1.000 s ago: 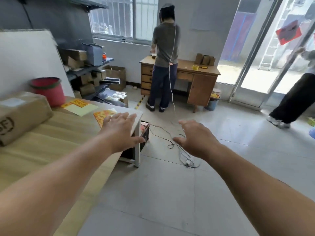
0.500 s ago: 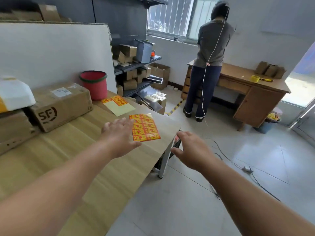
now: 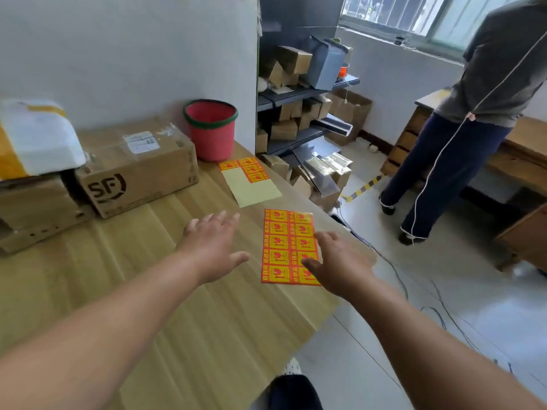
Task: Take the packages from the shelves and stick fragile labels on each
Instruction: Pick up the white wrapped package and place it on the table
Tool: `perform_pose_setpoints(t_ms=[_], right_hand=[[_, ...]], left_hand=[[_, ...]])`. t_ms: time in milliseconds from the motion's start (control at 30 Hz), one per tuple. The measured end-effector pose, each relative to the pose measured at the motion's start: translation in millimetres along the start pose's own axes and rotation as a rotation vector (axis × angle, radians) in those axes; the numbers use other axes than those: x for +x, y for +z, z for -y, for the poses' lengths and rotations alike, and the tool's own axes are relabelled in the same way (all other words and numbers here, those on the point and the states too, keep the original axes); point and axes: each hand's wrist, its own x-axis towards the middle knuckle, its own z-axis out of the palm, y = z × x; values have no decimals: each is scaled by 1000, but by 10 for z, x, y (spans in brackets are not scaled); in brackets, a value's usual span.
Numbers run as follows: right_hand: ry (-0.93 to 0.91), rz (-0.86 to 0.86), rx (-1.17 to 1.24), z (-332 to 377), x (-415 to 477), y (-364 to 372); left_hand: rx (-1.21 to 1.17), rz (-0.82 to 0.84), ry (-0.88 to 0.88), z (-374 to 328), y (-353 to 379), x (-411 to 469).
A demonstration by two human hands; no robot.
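The one view sits on the wearer's head and looks forward and down across the wooden table (image 3: 183, 344), close enough that both forearms run in from the bottom edge and the left hand (image 3: 211, 247) and right hand (image 3: 340, 261) sit mid-frame. It faces the table's far right corner, with the label sheet (image 3: 281, 247) near the centre. The wide lens bends the edges and also takes in the shelves (image 3: 305, 93) beyond the table and a standing person (image 3: 485, 84) at the upper right.
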Motion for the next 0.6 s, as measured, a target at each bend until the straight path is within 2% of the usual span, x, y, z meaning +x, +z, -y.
perform_pose_setpoints(t_ms=[133,333,600], right_hand=[[-139,58,-22,-13,882,51],[-388,133,-6,232,2085,-55],[-623,195,1,970,2905,-26]], left_hand=[[-58,7,-138,61,107,490],[-210,-13,-466,253,9,1178],[-285,-56,-778,792,-77,1395]])
